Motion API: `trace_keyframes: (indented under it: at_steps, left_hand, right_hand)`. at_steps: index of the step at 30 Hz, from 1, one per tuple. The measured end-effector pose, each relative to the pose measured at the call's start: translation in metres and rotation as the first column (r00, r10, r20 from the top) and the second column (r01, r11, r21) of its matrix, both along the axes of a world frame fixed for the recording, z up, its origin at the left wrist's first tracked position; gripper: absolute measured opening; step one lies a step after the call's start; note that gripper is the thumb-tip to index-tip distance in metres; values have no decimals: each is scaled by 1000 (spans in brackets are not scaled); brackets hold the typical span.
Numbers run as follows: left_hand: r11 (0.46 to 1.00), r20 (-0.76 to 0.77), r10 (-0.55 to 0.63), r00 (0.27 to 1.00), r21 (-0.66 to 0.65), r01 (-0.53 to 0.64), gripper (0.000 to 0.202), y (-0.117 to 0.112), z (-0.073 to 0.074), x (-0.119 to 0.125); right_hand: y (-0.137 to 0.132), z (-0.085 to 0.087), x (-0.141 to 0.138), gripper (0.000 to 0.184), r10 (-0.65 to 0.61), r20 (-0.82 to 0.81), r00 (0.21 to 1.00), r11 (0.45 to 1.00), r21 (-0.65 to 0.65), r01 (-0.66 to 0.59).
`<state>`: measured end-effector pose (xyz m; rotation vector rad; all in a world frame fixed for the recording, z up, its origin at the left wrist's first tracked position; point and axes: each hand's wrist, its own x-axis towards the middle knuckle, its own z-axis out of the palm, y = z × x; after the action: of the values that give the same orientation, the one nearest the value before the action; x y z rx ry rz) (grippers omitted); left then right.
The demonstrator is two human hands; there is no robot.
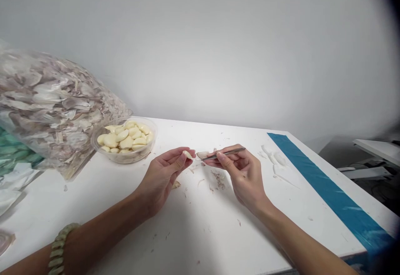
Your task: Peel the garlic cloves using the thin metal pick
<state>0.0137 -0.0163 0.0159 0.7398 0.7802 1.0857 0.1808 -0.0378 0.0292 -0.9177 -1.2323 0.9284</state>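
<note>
My left hand (pixel 165 175) pinches a peeled garlic clove (pixel 187 155) between thumb and fingertips, above the middle of the white table. Just to its right, my right hand (pixel 240 171) is closed around slim metal tweezers (pixel 231 152), their tips pointing left toward the clove. A pale piece that looks like garlic skin (pixel 203 155) shows by the tips; I cannot tell whether they grip it. Beyond my left hand, a clear plastic bowl (pixel 125 157) holds many peeled garlic cloves (pixel 126 142).
A large clear bag of garlic skins (pixel 59 100) stands at the left, with a green net bag (pixel 15 152) beside it. Skin scraps (pixel 218 179) litter the table (pixel 187 241). Larger peel pieces (pixel 278 158) lie near the blue tape strip (pixel 325 191) at right.
</note>
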Motion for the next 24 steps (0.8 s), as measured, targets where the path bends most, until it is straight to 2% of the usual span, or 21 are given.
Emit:
trace_keyframes:
  at_steps: [4,19,24]
  left_hand:
    - [999,17,7,1000,-47,-6,15,-1,-1,-1]
    - [998,33,68,997,-3,-68,12,-2,4,1]
    - [994,41,101,994,-36,-99,10,0,3,0]
  right_hand:
    - [1,0,1,13,-23,10,1000,1000,11,23]
    - [1,1,1,17,-88,66,994,996,29,86]
    - [3,2,3,13,-116,86,989,992,53,112]
